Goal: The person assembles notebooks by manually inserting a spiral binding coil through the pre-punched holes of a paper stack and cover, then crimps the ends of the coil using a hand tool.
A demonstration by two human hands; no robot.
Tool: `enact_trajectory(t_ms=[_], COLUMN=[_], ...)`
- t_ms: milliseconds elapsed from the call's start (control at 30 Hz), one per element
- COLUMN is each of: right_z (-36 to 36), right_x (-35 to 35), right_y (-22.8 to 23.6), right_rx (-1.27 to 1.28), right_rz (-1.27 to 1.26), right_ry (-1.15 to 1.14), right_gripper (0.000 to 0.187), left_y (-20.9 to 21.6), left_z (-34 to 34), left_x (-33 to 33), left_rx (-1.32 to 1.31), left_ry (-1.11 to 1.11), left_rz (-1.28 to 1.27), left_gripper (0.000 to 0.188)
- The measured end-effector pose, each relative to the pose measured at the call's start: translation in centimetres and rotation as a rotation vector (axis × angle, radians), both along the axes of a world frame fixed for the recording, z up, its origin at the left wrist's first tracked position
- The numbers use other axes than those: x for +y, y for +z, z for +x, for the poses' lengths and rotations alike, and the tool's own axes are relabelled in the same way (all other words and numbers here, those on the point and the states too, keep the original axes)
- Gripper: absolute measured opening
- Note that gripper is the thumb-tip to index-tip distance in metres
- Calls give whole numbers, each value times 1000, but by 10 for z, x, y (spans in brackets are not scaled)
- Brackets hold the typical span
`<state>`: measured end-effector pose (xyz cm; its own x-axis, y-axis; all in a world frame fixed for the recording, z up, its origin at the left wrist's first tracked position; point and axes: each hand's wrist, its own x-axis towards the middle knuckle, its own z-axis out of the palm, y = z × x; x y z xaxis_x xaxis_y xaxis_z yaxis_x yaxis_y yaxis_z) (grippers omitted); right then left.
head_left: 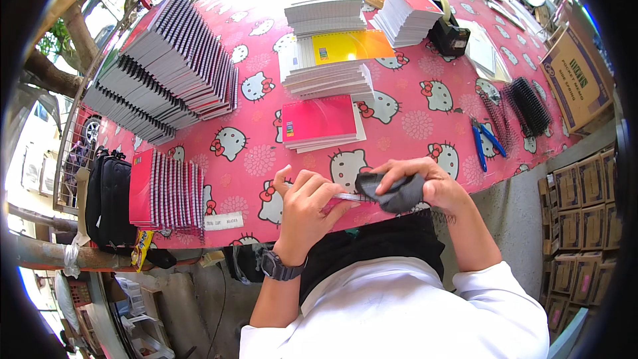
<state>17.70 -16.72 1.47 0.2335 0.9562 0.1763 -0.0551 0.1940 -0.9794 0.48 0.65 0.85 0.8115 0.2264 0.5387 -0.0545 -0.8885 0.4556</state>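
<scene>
My left hand [309, 206], a watch on its wrist, pinches a thin notebook [347, 196] seen almost edge-on at the table's near edge. Closed around a dark grey, rounded object [402, 194] is my right hand [425, 176]; its exact kind is unclear. That object meets the notebook's right end. Below my right wrist a dark wire coil [442, 216] sticks out, partly hidden. Just beyond my hands lies a small stack of pink-covered notebooks [319, 120].
Coil-bound notebooks [179, 47] stand piled at left, with a shorter pile [166, 189] nearer. Unbound stacks [329, 80] rise at centre back, beside a tape dispenser [448, 35]. Blue-handled pliers [487, 143] and black coils [528, 106] lie right, near a cardboard box [577, 83].
</scene>
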Motion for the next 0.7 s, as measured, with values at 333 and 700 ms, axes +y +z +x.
enact_trajectory(t_ms=[333, 700], right_z=[10, -32], right_x=[-5, -19], right_y=[2, 27], right_rx=[-364, -1250], right_rz=[-163, -12], right_ry=[-197, -351], right_gripper=[55, 60], left_y=[-3, 4], left_z=[2, 14], left_x=[-4, 2], left_rx=[24, 64], left_ry=[52, 55], left_rz=[15, 46], left_gripper=[24, 22])
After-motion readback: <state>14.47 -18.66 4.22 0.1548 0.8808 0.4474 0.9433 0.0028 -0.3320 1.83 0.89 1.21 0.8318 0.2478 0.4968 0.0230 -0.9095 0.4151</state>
